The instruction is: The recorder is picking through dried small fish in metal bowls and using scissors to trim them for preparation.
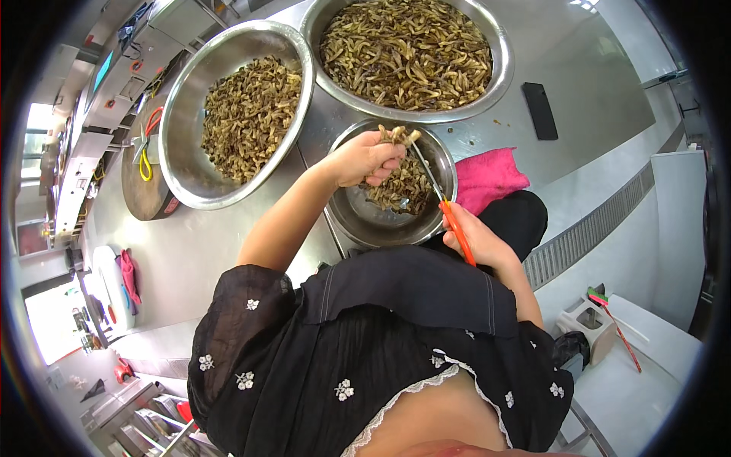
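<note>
My left hand [365, 159] grips a small bunch of brownish, finger-shaped food pieces [401, 136], held above a small steel basin [357, 220]. My right hand [482, 237] holds scissors with orange-red handles [456, 228]. Their blades reach up to a pale-ended piece at the right of the bunch; whether the blades are parted is hard to make out. Below, more brown pieces [400, 191] lie in the small basin. A large steel basin [502, 63] of similar longer pieces stands beyond it. To the left, another large basin [177, 137] holds shorter pieces.
A pink cloth [491, 177] lies right of the small basin. Farther right is a black phone [539, 111] on the steel table [594, 74]. Yellow-and-red-handled scissors [147, 148] rest on a round wooden chopping block [137, 194] at left. A floor drain grate [594, 223] runs at right.
</note>
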Demonstrator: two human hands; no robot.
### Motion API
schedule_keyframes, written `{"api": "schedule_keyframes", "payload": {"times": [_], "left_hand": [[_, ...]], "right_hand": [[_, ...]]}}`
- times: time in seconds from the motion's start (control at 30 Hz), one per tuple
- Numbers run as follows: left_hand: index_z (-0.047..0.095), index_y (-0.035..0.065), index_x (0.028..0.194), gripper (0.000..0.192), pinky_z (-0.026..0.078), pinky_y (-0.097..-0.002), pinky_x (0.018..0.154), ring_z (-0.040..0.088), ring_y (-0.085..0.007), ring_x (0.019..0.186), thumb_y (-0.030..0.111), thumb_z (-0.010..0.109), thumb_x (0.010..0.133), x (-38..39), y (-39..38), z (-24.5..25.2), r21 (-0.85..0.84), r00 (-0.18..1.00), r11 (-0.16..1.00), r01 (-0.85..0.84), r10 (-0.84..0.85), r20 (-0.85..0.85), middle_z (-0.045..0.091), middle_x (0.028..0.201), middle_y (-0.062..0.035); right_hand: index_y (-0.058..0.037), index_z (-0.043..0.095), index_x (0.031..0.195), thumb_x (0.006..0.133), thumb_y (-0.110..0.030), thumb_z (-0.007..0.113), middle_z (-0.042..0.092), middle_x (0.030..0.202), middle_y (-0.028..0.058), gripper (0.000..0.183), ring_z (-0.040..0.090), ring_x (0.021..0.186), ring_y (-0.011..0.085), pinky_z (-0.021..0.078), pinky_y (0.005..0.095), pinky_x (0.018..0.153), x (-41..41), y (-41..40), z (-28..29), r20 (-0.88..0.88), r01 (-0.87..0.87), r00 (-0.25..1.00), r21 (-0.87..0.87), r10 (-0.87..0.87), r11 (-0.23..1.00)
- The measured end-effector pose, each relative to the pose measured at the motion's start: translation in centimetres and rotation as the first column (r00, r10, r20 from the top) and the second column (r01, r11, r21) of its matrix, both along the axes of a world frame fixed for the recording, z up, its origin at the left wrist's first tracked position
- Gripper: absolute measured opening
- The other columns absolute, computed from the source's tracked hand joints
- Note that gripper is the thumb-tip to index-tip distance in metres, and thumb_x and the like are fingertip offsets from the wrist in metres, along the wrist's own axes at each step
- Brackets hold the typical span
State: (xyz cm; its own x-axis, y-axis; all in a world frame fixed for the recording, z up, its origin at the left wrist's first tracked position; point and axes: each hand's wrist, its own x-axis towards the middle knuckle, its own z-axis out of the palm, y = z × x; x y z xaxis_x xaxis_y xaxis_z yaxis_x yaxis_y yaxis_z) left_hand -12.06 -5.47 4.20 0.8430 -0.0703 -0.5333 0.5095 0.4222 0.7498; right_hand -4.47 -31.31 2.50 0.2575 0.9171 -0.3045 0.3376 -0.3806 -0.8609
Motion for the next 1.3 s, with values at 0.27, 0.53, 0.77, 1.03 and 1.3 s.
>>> {"api": "schedule_keyframes", "payload": {"times": [0.27, 0.53, 0.77, 1.03, 1.3], "left_hand": [[0.046, 0.0097, 0.078, 0.015, 0.022, -0.0196, 0.041, 0.031, -0.0041, 0.049, 0.020, 0.050, 0.088, -1.7, -0.3, -1.0, -0.084, 0.976, 0.973, 0.214, -0.218, -0.029, 0.036, 0.063, 0.0054], [0.046, 0.0104, 0.074, 0.017, 0.022, -0.0190, 0.040, 0.030, -0.0036, 0.047, 0.018, 0.051, 0.087, -2.6, -0.2, -2.8, -0.093, 0.982, 0.989, 0.118, -0.130, -0.137, 0.035, 0.061, 0.0064], [0.046, 0.0086, 0.076, 0.012, 0.024, -0.0182, 0.039, 0.031, -0.0025, 0.046, 0.006, 0.057, 0.081, -3.4, -0.4, -3.4, -0.279, 0.996, 0.958, 0.072, -0.084, -0.030, 0.036, 0.058, 0.0058], [0.045, 0.0077, 0.075, 0.011, 0.021, -0.0173, 0.037, 0.031, -0.0022, 0.046, 0.002, 0.054, 0.080, -2.8, -2.4, -3.1, -0.353, 0.982, 0.926, 0.137, -0.172, -0.071, 0.036, 0.057, 0.0049], [0.054, -0.0006, 0.097, 0.015, 0.020, -0.0167, 0.036, 0.029, -0.0011, 0.044, 0.009, 0.050, 0.087, -2.6, -2.9, -4.7, -0.385, 0.945, 0.891, 0.239, -0.304, -0.118, 0.036, 0.059, 0.0062]], "right_hand": [[0.0013, 0.051, 0.106, 0.071, -0.041, 0.072, 0.058, 0.081, 0.0170, 0.059, 0.058, 0.076, 0.0288, 0.0444, 0.0358, 0.069, -0.8, 1.1, 1.5, 0.006, 0.102, 0.995, -0.098, -0.102, 0.990], [0.0002, 0.057, 0.094, 0.072, -0.040, 0.071, 0.060, 0.070, 0.0161, 0.048, 0.061, 0.065, 0.0274, 0.0443, 0.0346, 0.061, -1.7, 0.0, 0.3, -0.036, 0.247, 0.965, -0.195, -0.258, 0.949], [0.0025, 0.045, 0.112, 0.069, -0.049, 0.068, 0.055, 0.101, 0.0216, 0.070, 0.052, 0.100, 0.0328, 0.0399, 0.0396, 0.085, -1.0, -0.8, 1.4, 0.120, -0.009, 0.992, -0.247, 0.040, 0.969], [0.0031, 0.039, 0.121, 0.062, -0.050, 0.073, 0.051, 0.107, 0.0213, 0.086, 0.047, 0.105, 0.0346, 0.0374, 0.0409, 0.092, -0.9, 0.8, 2.5, 0.181, -0.039, 0.978, -0.309, 0.099, 0.950], [0.0013, 0.052, 0.105, 0.063, -0.047, 0.073, 0.057, 0.084, 0.0167, 0.067, 0.056, 0.082, 0.0312, 0.0439, 0.0396, 0.073, -0.4, 1.1, 2.4, 0.284, -0.039, 0.949, -0.312, 0.132, 0.949]]}}
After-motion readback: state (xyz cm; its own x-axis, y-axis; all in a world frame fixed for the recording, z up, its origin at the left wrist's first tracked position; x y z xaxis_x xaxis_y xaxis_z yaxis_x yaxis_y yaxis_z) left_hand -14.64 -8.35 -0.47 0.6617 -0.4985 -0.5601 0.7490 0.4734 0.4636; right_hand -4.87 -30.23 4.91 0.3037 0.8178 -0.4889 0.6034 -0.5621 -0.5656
